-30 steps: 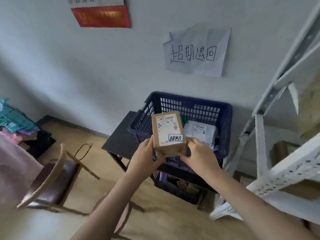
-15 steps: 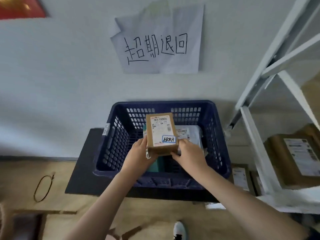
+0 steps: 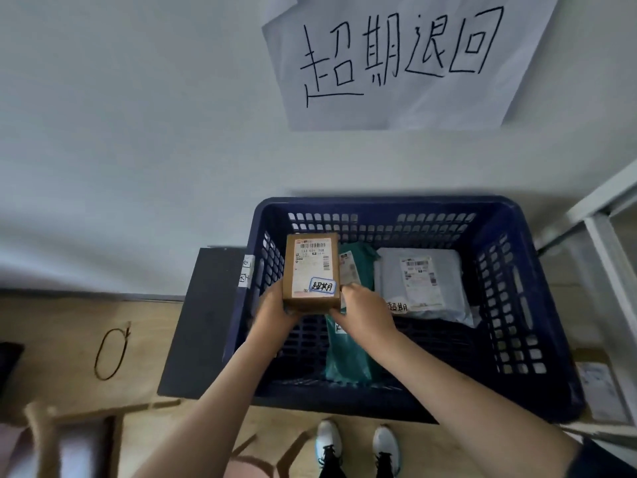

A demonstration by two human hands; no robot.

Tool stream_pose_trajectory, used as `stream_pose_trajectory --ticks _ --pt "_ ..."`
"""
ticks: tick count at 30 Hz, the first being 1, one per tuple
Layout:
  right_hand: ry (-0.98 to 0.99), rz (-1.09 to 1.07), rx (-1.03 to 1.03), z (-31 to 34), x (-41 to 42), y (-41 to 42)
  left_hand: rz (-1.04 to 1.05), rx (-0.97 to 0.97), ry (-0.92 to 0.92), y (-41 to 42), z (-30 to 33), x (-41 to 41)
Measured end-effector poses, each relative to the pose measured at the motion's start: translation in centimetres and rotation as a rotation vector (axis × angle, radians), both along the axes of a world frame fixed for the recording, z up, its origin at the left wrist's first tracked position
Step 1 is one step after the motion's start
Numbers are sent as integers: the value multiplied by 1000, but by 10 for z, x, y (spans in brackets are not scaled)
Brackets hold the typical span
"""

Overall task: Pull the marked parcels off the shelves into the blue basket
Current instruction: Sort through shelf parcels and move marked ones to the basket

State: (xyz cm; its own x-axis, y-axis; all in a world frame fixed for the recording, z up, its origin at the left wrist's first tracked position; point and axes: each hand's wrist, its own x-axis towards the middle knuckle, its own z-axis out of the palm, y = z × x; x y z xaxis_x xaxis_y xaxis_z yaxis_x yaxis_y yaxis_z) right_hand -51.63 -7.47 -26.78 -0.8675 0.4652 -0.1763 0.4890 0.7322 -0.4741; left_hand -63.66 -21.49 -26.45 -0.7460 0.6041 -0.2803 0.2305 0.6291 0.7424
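Left hand (image 3: 275, 313): fingers curled round the near left corner of the brown parcel (image 3: 311, 270). Right hand (image 3: 365, 310): grips its near right corner. Parcel (white label, small blue-edged handwritten sticker) held above the blue basket (image 3: 517, 339), left part. Inside the basket: green mailer (image 3: 348, 353), grey mailer (image 3: 422, 282). Basket rests on a dark stool (image 3: 203, 322). Handwritten paper sign (image 3: 403, 60) on the wall above.
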Motion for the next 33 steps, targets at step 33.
stream_pose_trajectory --ticks 33 --pt "-161 158 -23 -71 -31 0 66 -324 128 10 -52 -14"
